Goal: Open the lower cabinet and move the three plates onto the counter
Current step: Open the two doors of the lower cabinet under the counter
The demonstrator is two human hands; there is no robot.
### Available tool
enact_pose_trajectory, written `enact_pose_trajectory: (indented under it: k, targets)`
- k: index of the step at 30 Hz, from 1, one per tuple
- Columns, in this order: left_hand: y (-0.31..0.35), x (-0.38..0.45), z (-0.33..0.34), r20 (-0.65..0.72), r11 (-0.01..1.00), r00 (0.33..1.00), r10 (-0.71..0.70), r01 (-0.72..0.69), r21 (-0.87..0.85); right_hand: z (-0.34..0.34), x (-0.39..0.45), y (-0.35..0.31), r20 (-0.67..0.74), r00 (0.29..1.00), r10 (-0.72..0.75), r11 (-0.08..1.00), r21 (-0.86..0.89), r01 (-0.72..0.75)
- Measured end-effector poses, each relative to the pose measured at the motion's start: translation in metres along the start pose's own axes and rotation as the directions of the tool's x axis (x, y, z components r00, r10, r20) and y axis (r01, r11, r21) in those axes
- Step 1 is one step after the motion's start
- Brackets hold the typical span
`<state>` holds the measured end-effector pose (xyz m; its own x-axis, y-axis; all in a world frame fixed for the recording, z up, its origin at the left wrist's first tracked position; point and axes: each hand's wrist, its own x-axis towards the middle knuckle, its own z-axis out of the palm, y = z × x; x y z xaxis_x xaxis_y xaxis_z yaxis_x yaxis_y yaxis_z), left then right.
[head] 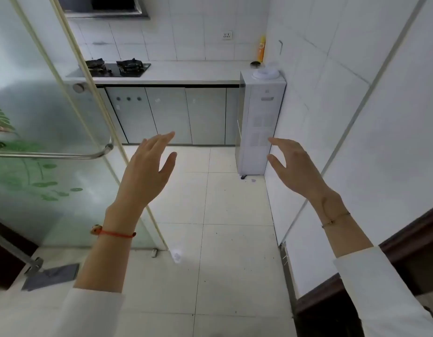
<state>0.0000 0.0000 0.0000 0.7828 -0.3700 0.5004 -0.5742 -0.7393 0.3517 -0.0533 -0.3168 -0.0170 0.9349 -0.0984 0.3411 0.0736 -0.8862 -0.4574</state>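
Note:
The lower cabinet [169,115] runs under the counter [191,71] at the far end of the kitchen, with several grey doors, all shut. No plates show. My left hand [150,169] is raised in front of me, fingers spread, holding nothing. My right hand [293,166] is raised too, fingers apart and empty. Both hands are well short of the cabinet, over the tiled floor.
A glass door [48,132] with a metal bar handle [52,155] stands open on the left. A white water dispenser [259,122] stands against the right wall beside the cabinet. A gas hob [118,66] and a yellow bottle [261,48] sit on the counter.

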Motion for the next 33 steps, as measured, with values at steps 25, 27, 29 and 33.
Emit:
enact_pose_trajectory:
  k: [25, 27, 29, 33]
  targets:
    - [-0.105, 0.131, 0.119, 0.055, 0.978, 0.976, -0.210, 0.210, 0.003, 0.099, 0.183, 0.066, 0.111, 0.993, 0.033, 0.997, 0.067, -0.040]
    - [-0.127, 0.171, 0.131, 0.054, 0.975, 0.974, -0.220, 0.221, -0.003, 0.110, 0.231, 0.071, 0.115, 0.993, 0.039, 0.997, 0.069, -0.047]
    - [-0.147, 0.209, 0.141, 0.041, 0.975, 0.975, -0.220, 0.220, -0.009, 0.120, 0.276, 0.074, 0.115, 0.993, 0.034, 0.996, 0.075, -0.042]
    - [-0.183, 0.273, 0.158, 0.017, 0.977, 0.977, -0.213, 0.213, -0.011, 0.142, 0.349, 0.079, 0.120, 0.992, 0.024, 0.997, 0.073, -0.033]
